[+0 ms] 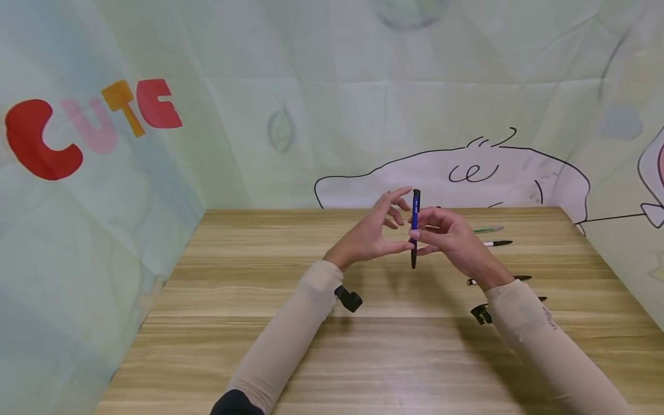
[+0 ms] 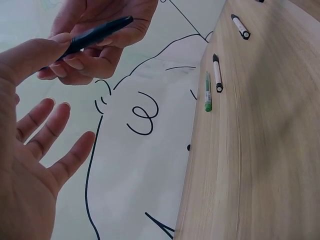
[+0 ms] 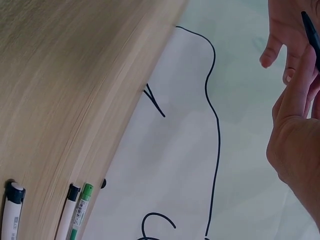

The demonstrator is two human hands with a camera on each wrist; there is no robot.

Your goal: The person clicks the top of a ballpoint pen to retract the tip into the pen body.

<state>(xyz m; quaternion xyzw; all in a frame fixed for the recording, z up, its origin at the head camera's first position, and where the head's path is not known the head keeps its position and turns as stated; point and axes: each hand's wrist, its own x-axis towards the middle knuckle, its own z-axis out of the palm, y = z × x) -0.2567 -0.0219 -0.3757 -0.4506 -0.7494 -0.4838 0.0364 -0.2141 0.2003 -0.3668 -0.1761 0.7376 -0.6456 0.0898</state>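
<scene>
A blue pen with black ends (image 1: 416, 210) is held upright above the table, in front of the chest of the scene. My right hand (image 1: 453, 236) pinches its barrel between thumb and fingers. My left hand (image 1: 370, 230) is spread in a wide C on the pen's left side. Its index fingertip reaches near the pen's top, and its thumb tip meets the lower barrel. In the left wrist view the pen (image 2: 102, 32) looks dark and slants across the right fingers, while the other left fingers spread apart from it. Only part of the pen (image 3: 310, 30) shows in the right wrist view.
On the wooden table (image 1: 249, 300), right of centre, lie a green pen (image 1: 487, 229), a white pen with a black end (image 1: 499, 243) and further pens partly hidden by the right forearm. A printed cloth backdrop (image 1: 238, 115) stands behind the table and along its sides.
</scene>
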